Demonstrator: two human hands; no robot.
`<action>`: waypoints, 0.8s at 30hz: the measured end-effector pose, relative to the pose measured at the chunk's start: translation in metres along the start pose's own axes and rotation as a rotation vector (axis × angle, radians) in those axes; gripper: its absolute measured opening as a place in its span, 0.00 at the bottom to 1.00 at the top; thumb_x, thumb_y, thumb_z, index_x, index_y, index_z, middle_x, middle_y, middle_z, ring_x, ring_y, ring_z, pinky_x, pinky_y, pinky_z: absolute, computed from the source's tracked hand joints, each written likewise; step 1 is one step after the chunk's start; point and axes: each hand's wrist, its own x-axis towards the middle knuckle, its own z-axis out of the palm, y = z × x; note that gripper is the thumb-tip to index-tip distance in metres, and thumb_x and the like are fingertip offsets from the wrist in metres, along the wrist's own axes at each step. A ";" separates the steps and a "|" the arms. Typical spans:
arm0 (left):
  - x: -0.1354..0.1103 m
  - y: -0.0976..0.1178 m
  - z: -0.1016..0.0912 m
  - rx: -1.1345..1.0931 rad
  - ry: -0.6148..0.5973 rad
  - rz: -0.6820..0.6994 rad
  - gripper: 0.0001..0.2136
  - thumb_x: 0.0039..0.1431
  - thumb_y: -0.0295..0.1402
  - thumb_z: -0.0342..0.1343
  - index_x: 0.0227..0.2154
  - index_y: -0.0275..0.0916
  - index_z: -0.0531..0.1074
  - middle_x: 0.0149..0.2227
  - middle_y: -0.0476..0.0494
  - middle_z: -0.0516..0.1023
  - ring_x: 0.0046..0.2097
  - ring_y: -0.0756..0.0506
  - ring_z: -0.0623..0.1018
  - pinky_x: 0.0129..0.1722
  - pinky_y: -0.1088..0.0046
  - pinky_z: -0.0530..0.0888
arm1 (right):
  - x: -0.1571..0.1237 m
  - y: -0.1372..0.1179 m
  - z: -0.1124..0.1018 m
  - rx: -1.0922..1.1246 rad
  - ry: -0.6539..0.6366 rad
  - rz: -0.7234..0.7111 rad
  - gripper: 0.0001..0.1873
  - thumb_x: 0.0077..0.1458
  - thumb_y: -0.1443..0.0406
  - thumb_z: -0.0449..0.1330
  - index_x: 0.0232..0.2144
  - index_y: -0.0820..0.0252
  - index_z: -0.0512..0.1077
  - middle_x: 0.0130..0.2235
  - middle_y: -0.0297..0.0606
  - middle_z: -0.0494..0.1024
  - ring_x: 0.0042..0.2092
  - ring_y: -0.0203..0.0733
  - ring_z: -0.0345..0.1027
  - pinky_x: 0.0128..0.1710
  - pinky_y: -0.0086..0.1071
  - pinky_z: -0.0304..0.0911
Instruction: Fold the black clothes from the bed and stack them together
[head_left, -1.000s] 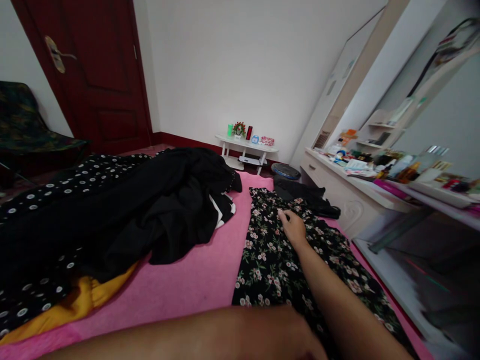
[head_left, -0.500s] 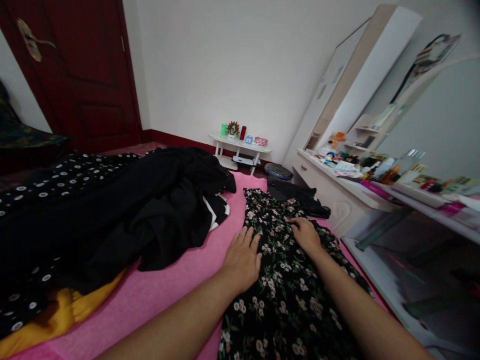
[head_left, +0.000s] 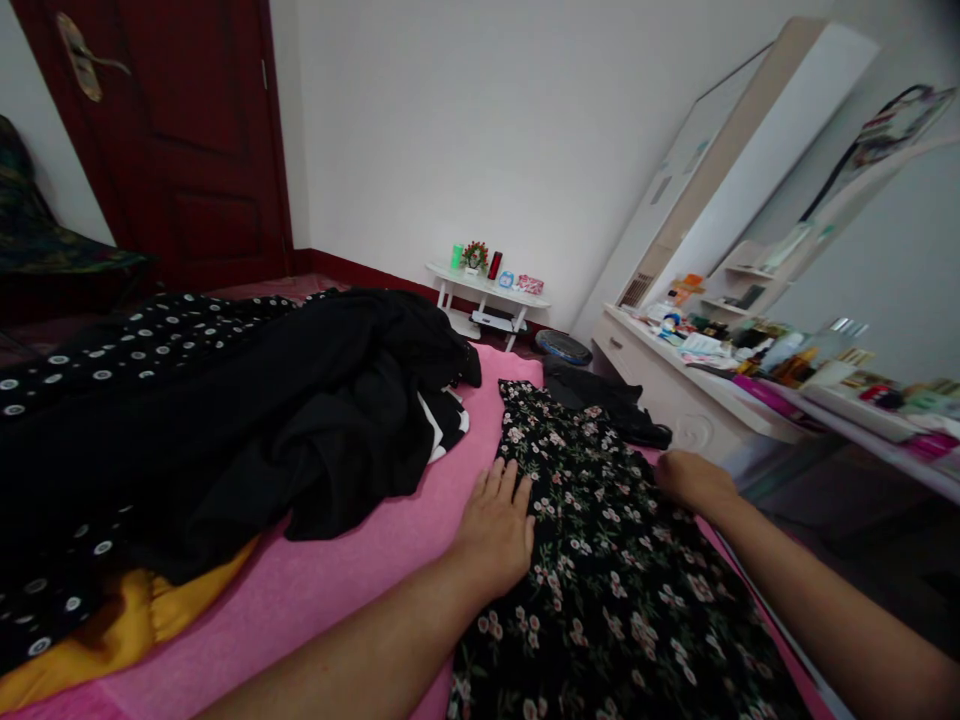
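Note:
A black dress (head_left: pixel 600 560) with small pink flowers and green leaves lies spread over the pink bed cover (head_left: pixel 352 590). My left hand (head_left: pixel 495 530) rests flat on the dress's left edge, fingers stretched out and slightly apart. At the opposite edge, my right hand (head_left: pixel 694 482) is closed on the cloth, its fingertips mostly hidden behind the back of the hand. Beyond the dress's far end is a dark folded garment (head_left: pixel 604 395).
To the left is a heap of black clothes (head_left: pixel 300 400), with polka-dot cloth and a yellow piece (head_left: pixel 142 615) under it. A dressing table (head_left: pixel 660 370) crowded with bottles stands close on the right. A small white table (head_left: pixel 487 283) is by the far wall.
My right hand has moved right, from the middle of the dress to its right edge, and its fingers have closed there. My left hand stays on the left edge. The view has shifted slightly.

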 end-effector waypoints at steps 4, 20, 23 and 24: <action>0.000 0.000 0.002 -0.021 0.016 0.000 0.26 0.65 0.40 0.38 0.63 0.35 0.55 0.67 0.36 0.48 0.67 0.36 0.46 0.65 0.53 0.49 | 0.017 -0.063 -0.003 0.113 -0.008 -0.150 0.09 0.49 0.65 0.55 0.28 0.56 0.77 0.35 0.43 0.79 0.37 0.47 0.72 0.32 0.33 0.58; -0.001 0.000 0.005 -0.106 0.014 -0.037 0.27 0.64 0.38 0.40 0.64 0.36 0.52 0.68 0.35 0.41 0.67 0.34 0.44 0.64 0.51 0.51 | 0.100 -0.218 0.077 0.756 0.029 0.020 0.13 0.49 0.60 0.57 0.26 0.65 0.75 0.27 0.45 0.78 0.30 0.44 0.72 0.28 0.30 0.61; -0.002 0.000 0.006 -0.122 0.040 -0.041 0.26 0.65 0.38 0.40 0.64 0.37 0.52 0.68 0.35 0.41 0.67 0.34 0.45 0.64 0.50 0.52 | 0.107 -0.207 0.083 0.827 0.113 0.096 0.13 0.51 0.62 0.53 0.28 0.66 0.74 0.31 0.47 0.79 0.31 0.44 0.72 0.27 0.30 0.62; -0.002 0.000 0.006 -0.124 0.042 -0.041 0.26 0.65 0.38 0.40 0.64 0.37 0.52 0.68 0.35 0.42 0.67 0.34 0.45 0.64 0.50 0.52 | 0.109 -0.204 0.084 0.846 0.133 0.095 0.13 0.51 0.62 0.53 0.28 0.65 0.74 0.32 0.46 0.79 0.31 0.45 0.72 0.28 0.30 0.62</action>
